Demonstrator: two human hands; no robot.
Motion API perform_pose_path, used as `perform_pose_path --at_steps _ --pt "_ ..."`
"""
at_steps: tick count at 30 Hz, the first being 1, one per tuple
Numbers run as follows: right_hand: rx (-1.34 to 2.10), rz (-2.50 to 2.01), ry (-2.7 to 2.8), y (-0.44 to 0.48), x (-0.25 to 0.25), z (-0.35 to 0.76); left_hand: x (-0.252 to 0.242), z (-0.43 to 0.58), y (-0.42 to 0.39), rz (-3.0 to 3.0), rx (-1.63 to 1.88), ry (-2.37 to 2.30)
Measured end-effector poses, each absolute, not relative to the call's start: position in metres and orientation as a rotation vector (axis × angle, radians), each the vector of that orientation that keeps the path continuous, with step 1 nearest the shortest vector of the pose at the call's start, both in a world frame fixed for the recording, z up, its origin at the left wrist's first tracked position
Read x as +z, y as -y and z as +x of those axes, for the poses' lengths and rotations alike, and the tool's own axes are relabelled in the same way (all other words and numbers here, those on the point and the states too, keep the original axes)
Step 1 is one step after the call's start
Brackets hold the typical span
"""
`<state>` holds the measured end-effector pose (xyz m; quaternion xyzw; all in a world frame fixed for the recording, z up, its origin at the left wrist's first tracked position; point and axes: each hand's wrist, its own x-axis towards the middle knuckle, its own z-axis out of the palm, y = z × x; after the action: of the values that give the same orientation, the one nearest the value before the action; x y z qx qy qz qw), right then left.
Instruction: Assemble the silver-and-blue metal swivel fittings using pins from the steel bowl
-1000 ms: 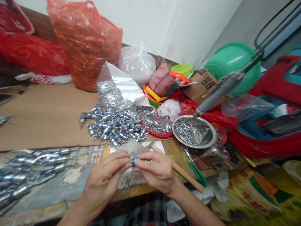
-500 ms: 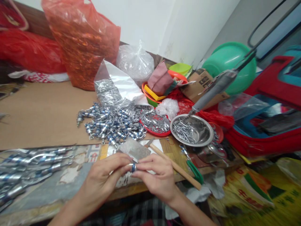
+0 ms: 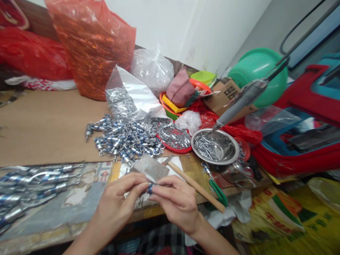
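Note:
Between my fingertips is a small blue-and-silver metal part, mostly covered by the fingers. My left hand pinches it from one side and my right hand from the other. Just beyond the hands lies a flat grey metal block. A tool with a long wooden handle slants past my right hand. Behind the block spreads a pile of similar blue-and-silver metal pieces with ring ends. Longer blue-and-silver pieces lie in rows at the left.
A steel bowl holds metal pins, with a grey hanging handpiece above it. Beside it sits a red dish of small silver parts. An orange bag and a clear bag stand behind. A green-handled item lies at the right.
The small part has turned slightly between my fingers, and less of it shows now. Both hands stay at nearly the same spot while the view shifts a little.

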<state>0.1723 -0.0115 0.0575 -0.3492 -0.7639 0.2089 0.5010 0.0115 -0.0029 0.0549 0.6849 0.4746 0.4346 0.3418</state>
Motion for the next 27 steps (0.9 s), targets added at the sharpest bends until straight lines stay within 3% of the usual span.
perform_pose_path --at_steps 7,15,20,24,27 --pt "0.635 -0.935 1.708 0.010 0.063 0.167 0.061 0.001 0.005 1.817 1.118 -1.145" --pt "1.084 -1.204 1.364 0.007 0.054 0.167 0.049 0.014 0.005 0.930 1.005 -1.210" --pt "1.366 -1.237 0.995 0.010 0.039 0.165 0.043 0.024 0.010 0.671 1.041 -1.111" --pt "1.393 -1.273 0.923 0.018 0.033 0.162 0.041 0.029 0.015 0.664 1.115 -1.056" --pt "1.279 -1.331 1.251 0.008 0.036 0.172 0.036 0.029 0.013 0.676 1.149 -1.079"
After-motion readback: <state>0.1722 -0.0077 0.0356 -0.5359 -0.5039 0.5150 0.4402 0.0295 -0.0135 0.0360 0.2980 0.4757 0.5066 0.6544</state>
